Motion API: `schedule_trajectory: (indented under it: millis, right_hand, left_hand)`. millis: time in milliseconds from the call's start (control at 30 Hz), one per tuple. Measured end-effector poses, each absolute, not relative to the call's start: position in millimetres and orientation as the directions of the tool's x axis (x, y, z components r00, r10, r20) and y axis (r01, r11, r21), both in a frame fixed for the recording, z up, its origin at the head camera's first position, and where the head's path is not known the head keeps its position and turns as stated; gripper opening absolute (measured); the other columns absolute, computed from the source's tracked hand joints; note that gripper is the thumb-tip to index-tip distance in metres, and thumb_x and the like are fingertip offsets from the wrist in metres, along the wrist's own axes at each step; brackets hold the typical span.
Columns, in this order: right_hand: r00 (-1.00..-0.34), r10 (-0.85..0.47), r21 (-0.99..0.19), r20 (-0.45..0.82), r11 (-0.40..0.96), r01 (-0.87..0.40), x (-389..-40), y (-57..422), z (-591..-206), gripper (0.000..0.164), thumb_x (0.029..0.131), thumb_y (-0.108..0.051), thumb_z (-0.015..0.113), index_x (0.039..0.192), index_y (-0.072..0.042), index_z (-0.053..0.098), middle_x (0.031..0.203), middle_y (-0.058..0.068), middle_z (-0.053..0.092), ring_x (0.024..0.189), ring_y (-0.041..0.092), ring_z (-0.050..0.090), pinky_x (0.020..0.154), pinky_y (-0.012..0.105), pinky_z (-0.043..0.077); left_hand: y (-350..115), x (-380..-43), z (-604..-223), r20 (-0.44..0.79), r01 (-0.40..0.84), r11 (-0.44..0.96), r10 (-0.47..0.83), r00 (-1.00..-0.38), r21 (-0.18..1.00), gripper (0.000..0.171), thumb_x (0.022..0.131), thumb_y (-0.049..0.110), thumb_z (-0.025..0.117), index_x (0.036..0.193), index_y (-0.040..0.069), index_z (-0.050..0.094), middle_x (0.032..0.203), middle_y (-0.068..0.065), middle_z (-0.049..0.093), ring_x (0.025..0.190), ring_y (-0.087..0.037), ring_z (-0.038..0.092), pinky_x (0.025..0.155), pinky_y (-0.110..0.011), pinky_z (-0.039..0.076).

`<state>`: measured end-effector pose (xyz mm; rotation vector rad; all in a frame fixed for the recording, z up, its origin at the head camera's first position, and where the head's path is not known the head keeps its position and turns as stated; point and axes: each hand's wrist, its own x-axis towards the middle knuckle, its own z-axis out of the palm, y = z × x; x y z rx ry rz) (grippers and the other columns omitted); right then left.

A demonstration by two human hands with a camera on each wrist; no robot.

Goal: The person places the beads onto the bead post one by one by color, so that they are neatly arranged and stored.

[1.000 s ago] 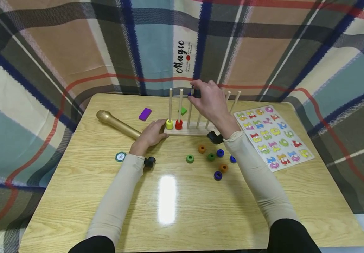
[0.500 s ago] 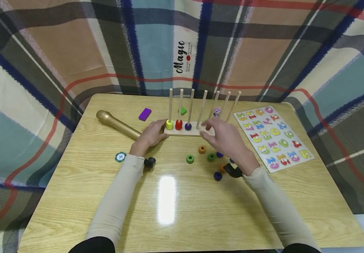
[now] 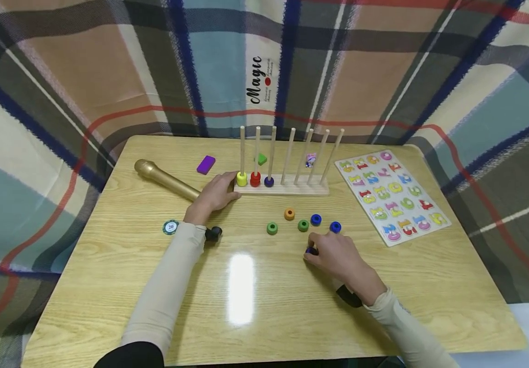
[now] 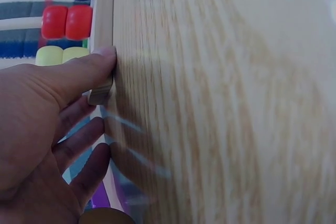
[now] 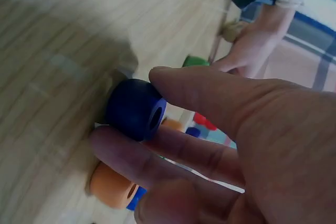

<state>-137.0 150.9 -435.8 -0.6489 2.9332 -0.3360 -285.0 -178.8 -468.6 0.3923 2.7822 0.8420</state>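
In the head view, the left end of the rack (image 3: 292, 189) is held by the left hand (image 3: 215, 193), and the held bead (image 3: 312, 250), dark blue, is pinched by the right hand (image 3: 340, 255), well out in front of the rack. Yellow beads (image 3: 242, 179), red beads (image 3: 255, 179) and a blue bead (image 3: 269, 181) are threaded on the rack's three leftmost rods; the other four are bare. Loose green beads (image 3: 272, 228) are scattered before it. The step in hand is judged to be the picking-up of a bead for the rack — the next move would call for a lift and for the hole to be lined up over a rod. "Magic" can be read on the cloth (image 3: 266, 43) behind the rack, with finer lettering too small to make out; "20" is printed on the chip (image 3: 170, 227) to its left. In the left wrist view, the thumb is laid on the rack's near edge, with the other fingers loosely bent past its end. In the right wrist view, the held bead is seen between thumb and finger — an orange bead (image 5: 113, 186) lies just beside it, also in front of the rack.
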Motion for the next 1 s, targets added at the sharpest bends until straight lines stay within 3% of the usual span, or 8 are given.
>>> schedule_trajectory:
  millis: [200, 400, 633, 700, 833, 1000]
  right_hand:
    - [-0.888, -0.46, -0.273, -0.025, 0.857, -0.436, -141.2, 139.5, -431.7, 0.017, 0.089, -0.024, 0.085, 0.098, -0.012, 0.076, 0.077, -0.006, 0.069, 0.063, 0.008, 0.057, 0.05, 0.029, 0.049]
    - [-0.876, -0.463, -0.331, 0.133, 0.812, -0.48, -160.3, 126.2, -400.7, 0.025, 0.089, -0.019, 0.087, 0.11, -0.01, 0.076, 0.099, 0.004, 0.075, 0.073, 0.016, 0.067, 0.056, 0.033, 0.055]
    - [-0.841, -0.407, -0.324, 0.357, 0.79, -0.52, -199.2, 112.3, -353.5, 0.033, 0.095, -0.02, 0.081, 0.125, -0.007, 0.075, 0.111, 0.01, 0.073, 0.059, 0.018, 0.055, 0.045, 0.029, 0.04]
    - [-0.824, -0.373, -0.331, 0.425, 0.783, -0.526, -215.0, 106.7, -338.1, 0.034, 0.097, -0.021, 0.079, 0.128, -0.006, 0.073, 0.113, 0.011, 0.073, 0.06, 0.019, 0.055, 0.046, 0.03, 0.041]
    - [-0.798, -0.319, -0.368, 0.51, 0.758, -0.539, -247.4, 92.3, -312.4, 0.034, 0.099, -0.02, 0.077, 0.129, -0.005, 0.071, 0.12, 0.012, 0.074, 0.073, 0.024, 0.062, 0.056, 0.034, 0.048]
    - [-0.834, -0.314, -0.401, 0.454, 0.764, -0.506, -274.0, 75.7, -299.7, 0.034, 0.101, -0.022, 0.076, 0.132, -0.006, 0.072, 0.126, 0.012, 0.072, 0.091, 0.026, 0.067, 0.069, 0.038, 0.054]
  left_hand:
    - [-181.1, -283.3, -467.9, -0.122, 0.191, 0.799, 0.312, -0.942, 0.57, 0.072, 0.105, 0.017, 0.07, 0.166, 0.001, 0.034, 0.168, -0.023, 0.04, 0.155, -0.044, 0.036, 0.132, -0.056, 0.026]
    - [-182.2, -280.3, -470.3, -0.131, 0.177, 0.801, 0.302, -0.944, 0.573, 0.072, 0.105, 0.017, 0.07, 0.166, 0.001, 0.034, 0.168, -0.023, 0.04, 0.155, -0.044, 0.037, 0.132, -0.057, 0.027]
    - [-180.8, -278.5, -474.0, -0.132, 0.178, 0.798, 0.305, -0.943, 0.575, 0.073, 0.105, 0.017, 0.07, 0.166, 0.001, 0.034, 0.169, -0.021, 0.04, 0.156, -0.043, 0.036, 0.132, -0.055, 0.026]
    - [-180.6, -279.1, -472.6, -0.129, 0.177, 0.798, 0.303, -0.944, 0.575, 0.073, 0.105, 0.017, 0.07, 0.166, 0.001, 0.034, 0.168, -0.022, 0.04, 0.156, -0.043, 0.036, 0.133, -0.055, 0.026]
    - [-180.7, -281.6, -468.4, -0.118, 0.183, 0.799, 0.301, -0.946, 0.574, 0.073, 0.105, 0.017, 0.07, 0.166, 0.001, 0.034, 0.168, -0.022, 0.04, 0.156, -0.042, 0.036, 0.132, -0.054, 0.027]
    - [-179.8, -282.8, -467.7, -0.119, 0.19, 0.803, 0.307, -0.944, 0.565, 0.073, 0.105, 0.017, 0.071, 0.166, 0.001, 0.034, 0.168, -0.022, 0.041, 0.155, -0.043, 0.036, 0.133, -0.054, 0.027]
